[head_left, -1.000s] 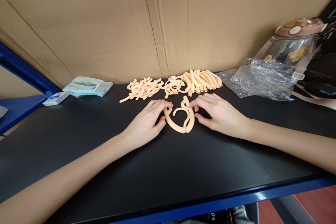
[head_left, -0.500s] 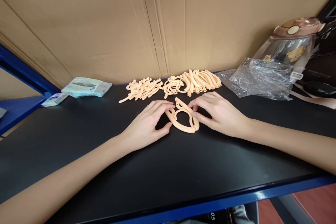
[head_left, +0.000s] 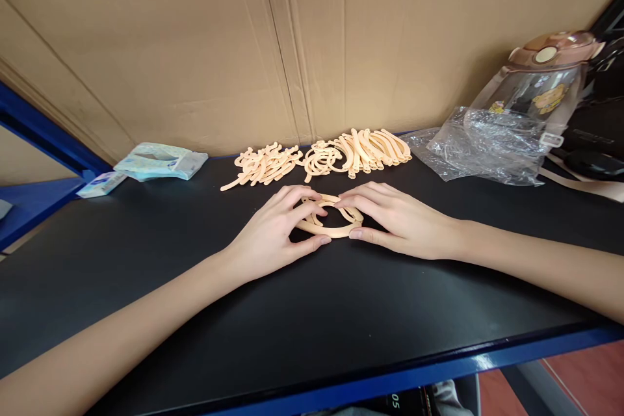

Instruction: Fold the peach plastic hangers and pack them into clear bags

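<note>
A peach curved plastic piece lies flat on the black table, between my two hands. My left hand pinches its left end with thumb and fingers. My right hand grips its right end, thumb below and fingers over the top. Just behind them, by the cardboard wall, lie two heaps of the same peach parts: thin strips on the left and curved hooks on the right.
A crumpled clear plastic bag and a clear bottle with a brown lid stand at the back right. Light blue tissue packs lie at the back left. Along the front of the table runs a blue edge.
The peach piece has turned from upright in view to lying sideways. Both hands have closed in round its ends and shifted slightly toward me.
</note>
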Available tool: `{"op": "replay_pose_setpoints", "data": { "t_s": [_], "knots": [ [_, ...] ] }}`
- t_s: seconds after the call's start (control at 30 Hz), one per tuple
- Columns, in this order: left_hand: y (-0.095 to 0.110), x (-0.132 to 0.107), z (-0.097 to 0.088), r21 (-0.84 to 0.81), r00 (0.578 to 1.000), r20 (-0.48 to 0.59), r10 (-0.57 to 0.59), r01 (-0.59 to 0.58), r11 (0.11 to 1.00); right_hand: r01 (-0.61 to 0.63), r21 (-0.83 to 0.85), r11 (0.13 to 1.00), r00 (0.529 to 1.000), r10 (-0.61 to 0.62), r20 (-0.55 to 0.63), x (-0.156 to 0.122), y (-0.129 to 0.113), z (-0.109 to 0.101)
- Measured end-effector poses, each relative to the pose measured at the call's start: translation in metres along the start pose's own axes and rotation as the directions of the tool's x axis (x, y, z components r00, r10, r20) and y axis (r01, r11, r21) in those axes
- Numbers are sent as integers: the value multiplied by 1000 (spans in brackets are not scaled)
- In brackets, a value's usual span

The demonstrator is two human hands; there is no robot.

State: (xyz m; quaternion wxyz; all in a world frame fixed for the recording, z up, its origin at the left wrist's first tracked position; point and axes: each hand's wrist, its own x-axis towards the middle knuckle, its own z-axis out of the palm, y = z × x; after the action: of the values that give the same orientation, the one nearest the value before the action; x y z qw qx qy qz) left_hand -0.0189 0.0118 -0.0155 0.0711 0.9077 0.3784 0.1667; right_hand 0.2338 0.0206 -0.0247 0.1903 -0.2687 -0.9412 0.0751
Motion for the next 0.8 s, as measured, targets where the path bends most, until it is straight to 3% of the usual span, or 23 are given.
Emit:
{"op": "replay_pose_setpoints", "data": {
  "t_s": [0.37, 0.8],
  "knots": [
    [6, 1, -3, 48, 999, -29, -32, 34, 998, -2, 23, 1000, 1000, 2, 15, 0, 1, 0],
    [2, 1, -1, 57, 997, 58, -55, 52, 997, 19, 5, 1000, 1000, -19, -3, 0, 1, 2]
  ]
}}
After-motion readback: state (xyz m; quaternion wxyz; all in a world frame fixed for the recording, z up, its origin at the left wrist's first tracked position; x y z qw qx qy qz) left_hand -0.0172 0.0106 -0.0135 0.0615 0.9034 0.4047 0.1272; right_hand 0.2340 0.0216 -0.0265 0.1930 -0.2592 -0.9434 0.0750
